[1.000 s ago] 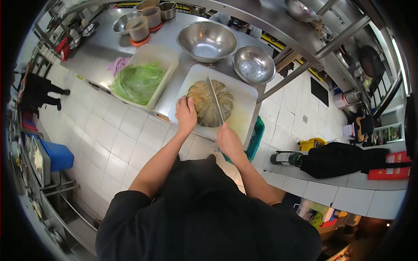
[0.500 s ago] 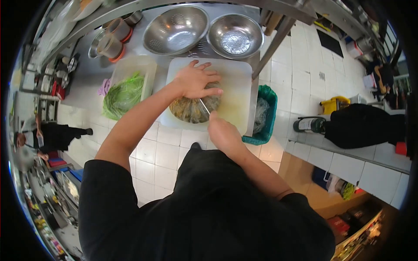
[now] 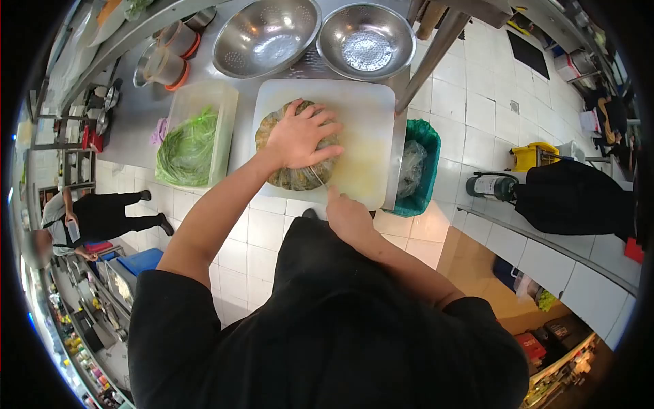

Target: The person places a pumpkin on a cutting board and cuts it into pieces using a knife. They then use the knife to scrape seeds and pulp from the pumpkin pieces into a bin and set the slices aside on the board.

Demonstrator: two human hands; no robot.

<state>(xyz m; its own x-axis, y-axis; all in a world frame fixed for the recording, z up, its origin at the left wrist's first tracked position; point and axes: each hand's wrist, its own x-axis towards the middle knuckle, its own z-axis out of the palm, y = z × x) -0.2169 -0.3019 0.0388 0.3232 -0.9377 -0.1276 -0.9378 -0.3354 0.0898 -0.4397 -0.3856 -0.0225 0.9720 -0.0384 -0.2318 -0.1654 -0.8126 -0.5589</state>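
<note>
The person is wearing a black top with short, loose sleeves. The left sleeve is ending in a wide, straight hem near the elbow, and the right sleeve is showing a few soft folds. The fabric is looking plain and matte. Dark cloth is continuing below the top, its exact garment blending into the black. The left hand and right hand are showing bare, as are both forearms, and a dark shoe tip is peeking out beyond the cloth.

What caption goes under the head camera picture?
Left hand spread on a pumpkin, right hand holding a knife, over a white board.
</note>
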